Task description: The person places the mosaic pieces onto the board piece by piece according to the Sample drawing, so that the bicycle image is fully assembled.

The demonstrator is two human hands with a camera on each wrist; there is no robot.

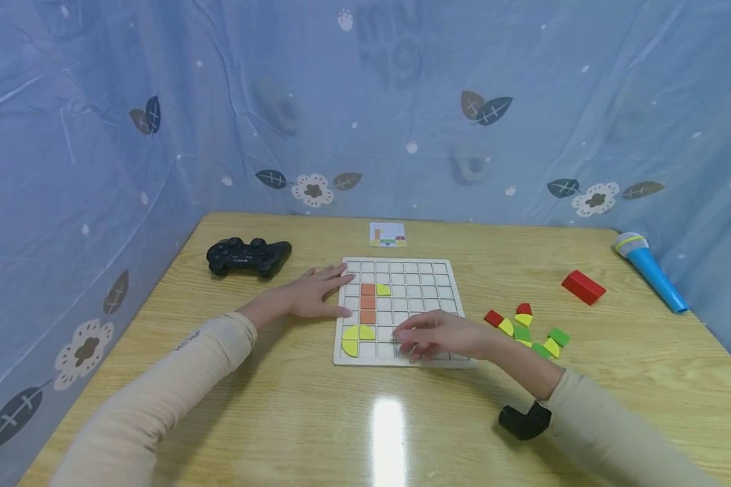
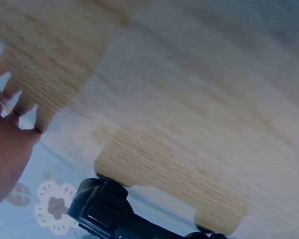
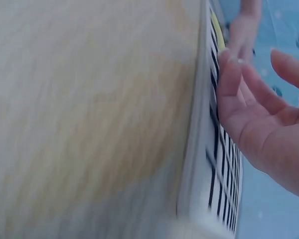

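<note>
Mid-bench, a white grid board lies flat in front of the person, square enough to the body that both hands reach it easily.

Left hand: palm down at the board's left side, fingers spread and nearly straight, tips over that edge. Holds nothing. Likely there to steady the board; how hard it presses, cannot tell.

Right hand: over the board's lower right part, fingers loosely bent with gaps between, apparently relaxed. No piece shows in them, in the head view or the right wrist view. Whether the tips touch the board, cannot tell.

On the board: three orange squares in a column, each filling a cell. One yellow quarter-round sits right of the top square. Three more yellow pieces make a corner at lower left, two side by side and one below. Pieces sit cell by cell, so the printed lines seem to govern their placing.

Beyond the far edge, a small printed card with a coloured grid pattern, probably propped in the line of sight for easy checking.

Right of the board, loose red, yellow and green pieces, strewn within the right hand's reach. Farther right, a red block and a blue microphone; far left, a black game controller. All three well off the board, perhaps simply out of the way.
</note>
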